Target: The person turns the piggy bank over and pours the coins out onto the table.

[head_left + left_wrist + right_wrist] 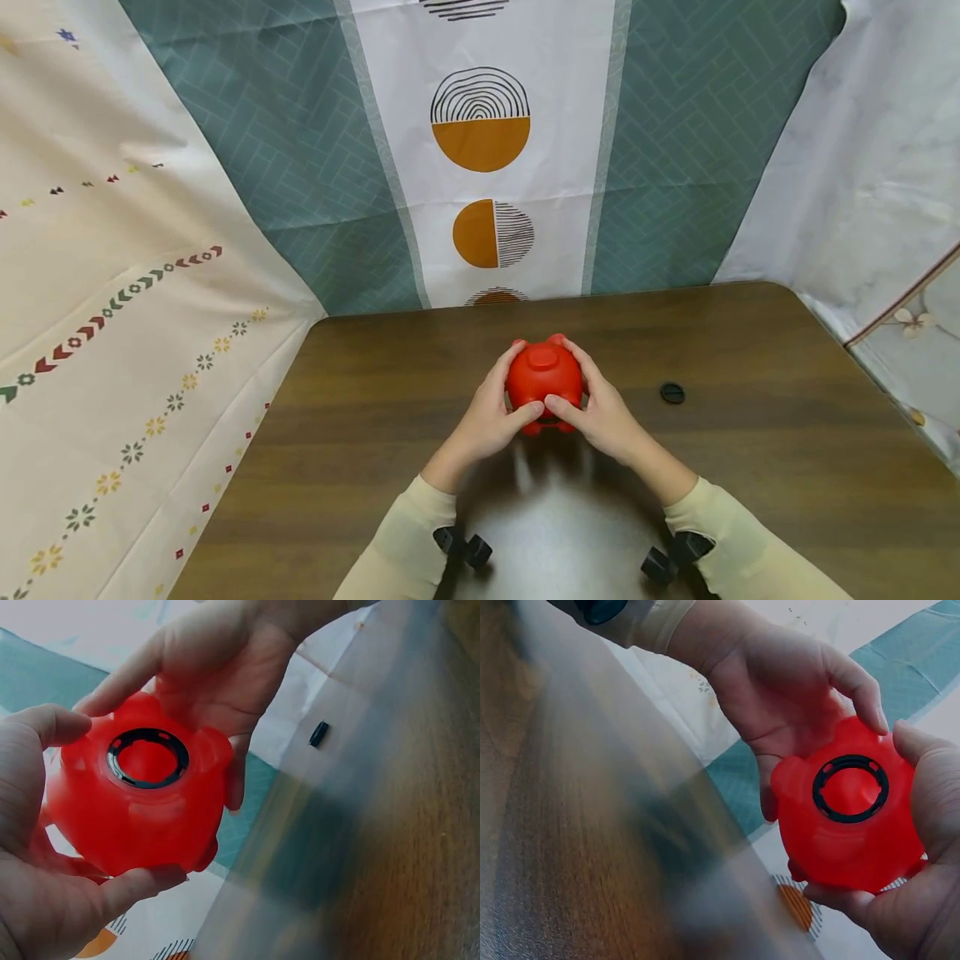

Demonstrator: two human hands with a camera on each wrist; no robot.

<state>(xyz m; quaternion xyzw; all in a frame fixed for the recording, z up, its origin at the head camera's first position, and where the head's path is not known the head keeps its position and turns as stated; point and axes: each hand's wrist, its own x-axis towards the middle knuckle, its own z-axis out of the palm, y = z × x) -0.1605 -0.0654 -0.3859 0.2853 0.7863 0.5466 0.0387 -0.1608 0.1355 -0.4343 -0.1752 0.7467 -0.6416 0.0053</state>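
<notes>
A round red piggy bank, with a snout, small ears and stubby feet, is held above the table between both hands. My left hand grips its left side and my right hand grips its right side; both thumbs lie on the near side. On its underside a black ring surrounds an uncovered round hole, which both wrist views show. To the right, a round black plug lies on the table, apart from both hands.
The brown wooden table has its far edge against a green and white patterned cloth. Pale cloths hang at the left and right. Black devices are strapped at the wrists.
</notes>
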